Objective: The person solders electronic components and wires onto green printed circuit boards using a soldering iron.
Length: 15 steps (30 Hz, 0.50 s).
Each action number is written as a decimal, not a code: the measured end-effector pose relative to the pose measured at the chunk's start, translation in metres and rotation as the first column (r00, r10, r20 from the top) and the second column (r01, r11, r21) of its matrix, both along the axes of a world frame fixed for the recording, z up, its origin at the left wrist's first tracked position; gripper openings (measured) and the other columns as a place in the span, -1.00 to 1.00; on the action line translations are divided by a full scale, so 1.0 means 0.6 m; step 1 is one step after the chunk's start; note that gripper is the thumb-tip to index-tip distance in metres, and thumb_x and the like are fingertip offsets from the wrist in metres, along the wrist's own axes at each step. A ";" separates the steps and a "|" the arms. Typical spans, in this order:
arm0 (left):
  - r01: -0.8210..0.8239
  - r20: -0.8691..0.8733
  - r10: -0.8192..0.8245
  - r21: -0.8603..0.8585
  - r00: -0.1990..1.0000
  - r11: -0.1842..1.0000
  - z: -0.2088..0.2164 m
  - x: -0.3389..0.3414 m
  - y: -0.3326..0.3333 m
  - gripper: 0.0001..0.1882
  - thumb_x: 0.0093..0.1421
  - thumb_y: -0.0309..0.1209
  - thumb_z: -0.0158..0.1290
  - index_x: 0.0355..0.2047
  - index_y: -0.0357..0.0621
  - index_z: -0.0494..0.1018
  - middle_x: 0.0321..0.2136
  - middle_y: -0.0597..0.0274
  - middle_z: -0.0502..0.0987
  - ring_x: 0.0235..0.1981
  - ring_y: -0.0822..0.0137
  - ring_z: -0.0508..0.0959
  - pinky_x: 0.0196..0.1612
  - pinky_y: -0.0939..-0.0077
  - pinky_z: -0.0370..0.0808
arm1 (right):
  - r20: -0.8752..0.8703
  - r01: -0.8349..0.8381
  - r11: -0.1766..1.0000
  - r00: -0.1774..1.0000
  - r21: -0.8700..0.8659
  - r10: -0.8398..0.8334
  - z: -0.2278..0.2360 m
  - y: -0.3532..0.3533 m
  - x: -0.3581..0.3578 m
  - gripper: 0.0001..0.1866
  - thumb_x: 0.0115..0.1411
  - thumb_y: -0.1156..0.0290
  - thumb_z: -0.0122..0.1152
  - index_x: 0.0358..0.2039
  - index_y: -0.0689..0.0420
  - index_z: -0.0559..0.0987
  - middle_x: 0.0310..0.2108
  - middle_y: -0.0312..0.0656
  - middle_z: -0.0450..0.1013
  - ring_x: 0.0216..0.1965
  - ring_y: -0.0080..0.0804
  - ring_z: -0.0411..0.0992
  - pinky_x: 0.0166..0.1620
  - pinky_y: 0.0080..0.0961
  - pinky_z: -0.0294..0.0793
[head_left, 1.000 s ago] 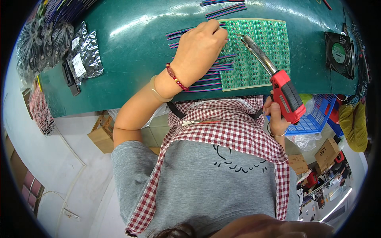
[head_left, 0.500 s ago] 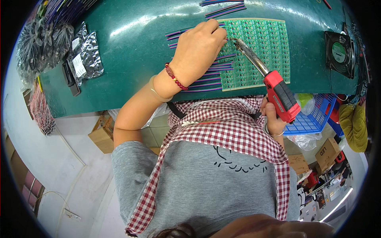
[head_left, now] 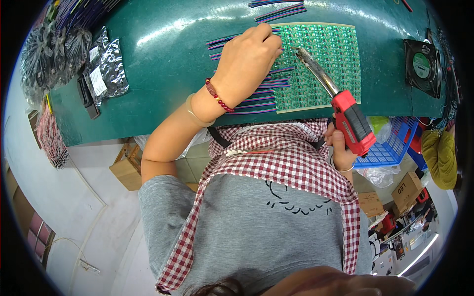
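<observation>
My right hand (head_left: 341,152) is closed round the red and black handle of a soldering gun (head_left: 351,121). Its metal barrel slants up and left over a green panel of small circuit boards (head_left: 328,64), and the tip is a short way right of my left fingertips. My left hand (head_left: 252,58) is closed at the panel's left edge, thumb and fingers pressed together; what they pinch is hidden. Short multi-coloured wires (head_left: 254,103) lie in a row along that edge, with ends on the panel. Part of the row is covered by my left hand.
More wire bundles (head_left: 280,12) lie beyond the panel on the green table (head_left: 163,69). At left are dark plastic bags (head_left: 106,69) and a black-handled tool (head_left: 88,98). A black fan (head_left: 422,68) stands at right; a blue basket (head_left: 382,153) sits below the table edge.
The soldering gun has shifted slightly right, its tip drawing away from my left fingertips. My left hand stays where it was.
</observation>
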State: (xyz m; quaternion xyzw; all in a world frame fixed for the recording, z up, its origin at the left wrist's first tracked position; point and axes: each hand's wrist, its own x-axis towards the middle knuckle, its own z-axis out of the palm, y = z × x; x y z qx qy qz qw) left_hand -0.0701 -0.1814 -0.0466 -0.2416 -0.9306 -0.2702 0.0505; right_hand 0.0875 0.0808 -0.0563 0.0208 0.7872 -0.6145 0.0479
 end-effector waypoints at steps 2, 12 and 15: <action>-0.003 0.003 0.003 0.000 1.000 1.000 -0.002 0.000 0.000 -0.91 0.11 -0.41 0.18 -0.43 -0.13 0.52 -0.42 0.22 0.45 -0.36 0.14 0.54 -0.33 0.29 0.50 | 0.022 -0.003 1.000 1.000 0.026 0.003 0.000 -0.003 -0.001 -0.61 0.28 0.35 0.14 0.03 0.34 0.41 -0.49 -0.19 0.42 -0.56 -0.57 0.31 -0.46 -0.60 0.35; -0.011 -0.015 0.011 -0.003 1.000 1.000 -0.001 0.000 0.001 -0.91 0.09 -0.41 0.19 -0.45 -0.13 0.52 -0.42 0.24 0.45 -0.36 0.16 0.55 -0.34 0.30 0.50 | 0.061 -0.094 0.994 0.994 0.046 0.091 -0.010 0.014 0.004 -0.74 0.26 0.44 0.19 -0.07 0.26 0.55 -0.24 -0.22 0.53 -0.24 -0.50 0.49 -0.18 -0.49 0.45; -0.013 -0.018 0.012 -0.008 1.000 1.000 -0.003 0.001 0.003 -0.91 0.09 -0.41 0.19 -0.45 -0.12 0.52 -0.43 0.25 0.45 -0.37 0.17 0.55 -0.35 0.31 0.51 | 0.018 0.024 0.998 1.000 -0.065 -0.023 0.007 -0.008 -0.004 -0.57 0.29 0.30 0.14 0.06 0.32 0.40 -0.47 -0.18 0.41 -0.57 -0.57 0.30 -0.47 -0.61 0.32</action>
